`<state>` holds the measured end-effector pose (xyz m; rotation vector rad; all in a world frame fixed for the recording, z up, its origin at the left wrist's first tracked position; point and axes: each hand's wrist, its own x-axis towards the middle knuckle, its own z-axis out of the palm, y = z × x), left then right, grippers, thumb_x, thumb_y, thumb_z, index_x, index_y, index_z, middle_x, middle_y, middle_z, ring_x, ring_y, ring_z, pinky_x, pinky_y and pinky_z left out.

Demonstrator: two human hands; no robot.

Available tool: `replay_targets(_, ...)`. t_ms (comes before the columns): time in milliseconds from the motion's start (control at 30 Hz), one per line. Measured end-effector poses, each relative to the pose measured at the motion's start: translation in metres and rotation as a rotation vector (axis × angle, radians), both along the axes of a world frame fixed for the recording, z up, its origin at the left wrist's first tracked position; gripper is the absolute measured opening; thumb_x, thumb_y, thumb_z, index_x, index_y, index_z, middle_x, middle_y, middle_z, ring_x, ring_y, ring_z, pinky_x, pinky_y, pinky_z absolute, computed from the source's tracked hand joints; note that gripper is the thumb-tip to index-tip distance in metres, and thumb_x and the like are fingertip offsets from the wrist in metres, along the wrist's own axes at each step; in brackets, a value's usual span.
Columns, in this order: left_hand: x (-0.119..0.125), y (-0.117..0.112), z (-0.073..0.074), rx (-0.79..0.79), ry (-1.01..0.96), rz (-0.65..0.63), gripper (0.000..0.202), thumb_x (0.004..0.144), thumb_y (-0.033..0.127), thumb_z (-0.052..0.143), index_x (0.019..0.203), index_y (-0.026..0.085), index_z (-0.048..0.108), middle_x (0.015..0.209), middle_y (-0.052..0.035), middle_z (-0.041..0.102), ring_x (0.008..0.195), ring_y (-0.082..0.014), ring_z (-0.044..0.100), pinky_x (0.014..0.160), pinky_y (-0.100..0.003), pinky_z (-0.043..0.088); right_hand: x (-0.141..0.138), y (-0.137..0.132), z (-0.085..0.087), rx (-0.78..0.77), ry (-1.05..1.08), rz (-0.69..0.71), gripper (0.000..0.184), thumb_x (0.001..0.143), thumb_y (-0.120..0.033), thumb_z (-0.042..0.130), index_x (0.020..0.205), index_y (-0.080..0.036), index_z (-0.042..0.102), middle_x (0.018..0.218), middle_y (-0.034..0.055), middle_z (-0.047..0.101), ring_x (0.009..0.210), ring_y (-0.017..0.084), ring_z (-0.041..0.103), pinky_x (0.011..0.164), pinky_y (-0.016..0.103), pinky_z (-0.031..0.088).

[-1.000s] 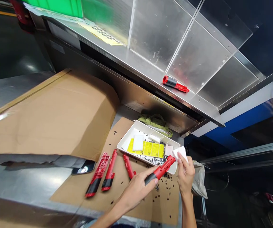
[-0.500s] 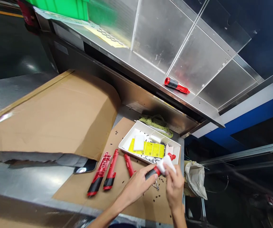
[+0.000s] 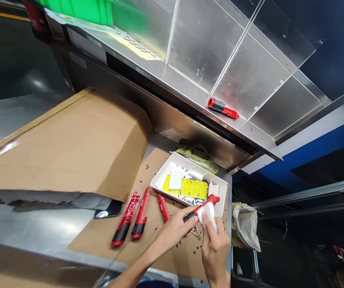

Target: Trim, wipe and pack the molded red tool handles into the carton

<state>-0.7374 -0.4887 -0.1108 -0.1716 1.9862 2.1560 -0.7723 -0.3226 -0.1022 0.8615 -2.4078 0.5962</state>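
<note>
My left hand [image 3: 173,229] is closed around the black grip end of a red and black plastic tool housing [image 3: 210,199], its red tip pointing up and right. Pinched in my right hand [image 3: 215,245], a white sponge [image 3: 208,212] presses against the red part. Left of my hands, two red and black housing pieces [image 3: 126,222] lie side by side on the cardboard sheet. A third red piece [image 3: 162,205] is partly hidden behind my left hand. Below the held housing shows a small metal piece [image 3: 197,232], partly covered.
A white tray [image 3: 162,167] holds yellow label sheets [image 3: 194,189], a white block [image 3: 175,180] and small black bits. Behind it lies a green pouch [image 3: 201,161]. A large cardboard box [image 3: 70,140] stands left. Another housing [image 3: 223,108] rests on the metal shelf above.
My right hand has moved slightly left and down, taking the sponge along the housing toward its black grip. More of the red tip now shows. My left hand keeps its hold.
</note>
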Motion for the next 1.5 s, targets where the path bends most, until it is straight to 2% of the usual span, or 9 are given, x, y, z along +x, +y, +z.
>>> replay_targets(300, 0.0, 0.0, 0.002, -0.24, 0.119, 0.12, 0.048, 0.086, 0.037, 0.048, 0.129, 0.018, 0.062, 0.076, -0.0014, 0.07, 0.066, -0.0181, 0.06, 0.064, -0.024, 0.047, 0.003, -0.019, -0.01, -0.095, -0.02, -0.099, 0.034, 0.1, -0.021, 0.04, 0.115, -0.019, 0.07, 0.083, 0.0086, 0.062, 0.068, 0.017, 0.06, 0.058, 0.026, 0.045)
replay_targets(467, 0.005, 0.008, 0.01, -0.492, 0.124, 0.053, 0.048, 0.092, 0.035, 0.042, 0.135, 0.024, 0.058, 0.078, -0.0014, 0.073, 0.07, -0.0208, 0.066, 0.07, -0.027, 0.045, -0.026, -0.015, -0.006, -0.244, -0.041, -0.223, 0.04, 0.102, -0.034, 0.039, 0.11, -0.015, 0.073, 0.083, 0.0092, 0.059, 0.076, 0.019, 0.06, 0.066, 0.028, 0.046)
replay_targets(633, 0.007, 0.013, -0.001, -0.625, 0.191, -0.004, 0.049, 0.095, 0.037, 0.036, 0.141, 0.029, 0.052, 0.109, -0.0069, 0.073, 0.099, -0.0265, 0.068, 0.081, -0.031, 0.047, -0.044, -0.005, -0.002, -0.263, -0.124, -0.196, 0.039, 0.101, -0.037, 0.041, 0.119, -0.016, 0.069, 0.087, 0.0078, 0.058, 0.08, 0.018, 0.06, 0.071, 0.029, 0.047)
replay_targets(767, 0.005, 0.013, -0.007, -0.71, 0.225, -0.008, 0.05, 0.096, 0.039, 0.035, 0.143, 0.03, 0.049, 0.101, -0.0085, 0.072, 0.093, -0.0255, 0.068, 0.079, -0.031, 0.047, -0.048, 0.004, 0.005, -0.197, -0.113, -0.215, 0.04, 0.101, -0.04, 0.039, 0.109, -0.02, 0.074, 0.084, 0.0065, 0.056, 0.078, 0.018, 0.058, 0.067, 0.029, 0.045)
replay_targets(933, 0.002, 0.01, -0.003, -0.731, 0.221, 0.01, 0.048, 0.096, 0.04, 0.038, 0.141, 0.032, 0.053, 0.091, -0.0073, 0.07, 0.083, -0.0237, 0.067, 0.074, -0.029, 0.047, -0.038, 0.014, 0.012, -0.284, -0.04, -0.235, 0.031, 0.099, -0.034, 0.047, 0.111, -0.021, 0.073, 0.092, 0.0084, 0.059, 0.085, 0.019, 0.06, 0.073, 0.029, 0.047)
replay_targets(1100, 0.003, 0.004, -0.004, -0.45, 0.219, 0.077, 0.045, 0.09, 0.043, 0.048, 0.131, 0.03, 0.062, 0.085, -0.0043, 0.069, 0.071, -0.0188, 0.061, 0.07, -0.026, 0.047, -0.058, 0.029, -0.008, -0.141, -0.158, -0.123, 0.034, 0.099, -0.035, 0.042, 0.112, -0.026, 0.073, 0.09, 0.0067, 0.06, 0.078, 0.017, 0.06, 0.066, 0.028, 0.048)
replay_targets(1200, 0.003, 0.002, -0.007, -0.055, 0.053, 0.021, 0.058, 0.086, 0.055, 0.05, 0.134, 0.023, 0.059, 0.07, -0.0008, 0.062, 0.053, -0.0133, 0.048, 0.052, -0.023, 0.04, -0.075, 0.047, -0.016, -0.171, -0.142, -0.187, 0.04, 0.099, -0.041, 0.041, 0.105, -0.022, 0.075, 0.086, 0.0069, 0.059, 0.076, 0.018, 0.059, 0.064, 0.029, 0.048)
replay_targets(1333, 0.002, -0.002, -0.009, 0.44, -0.237, -0.008, 0.071, 0.083, 0.061, 0.054, 0.14, 0.019, 0.049, 0.053, 0.0056, 0.047, 0.043, -0.0076, 0.033, 0.041, -0.017, 0.019, -0.065, 0.055, -0.014, -0.258, -0.086, -0.215, 0.04, 0.099, -0.04, 0.043, 0.117, -0.018, 0.07, 0.09, 0.0078, 0.057, 0.083, 0.019, 0.058, 0.072, 0.031, 0.05)
replay_targets(1500, 0.003, -0.003, -0.013, 0.593, -0.319, 0.028, 0.073, 0.081, 0.058, 0.06, 0.14, 0.019, 0.047, 0.056, 0.0049, 0.051, 0.044, -0.0048, 0.035, 0.039, -0.013, 0.015, -0.048, 0.03, -0.015, -0.243, -0.08, -0.071, 0.035, 0.099, -0.032, 0.044, 0.124, -0.021, 0.067, 0.094, 0.0081, 0.055, 0.084, 0.017, 0.058, 0.072, 0.03, 0.05)
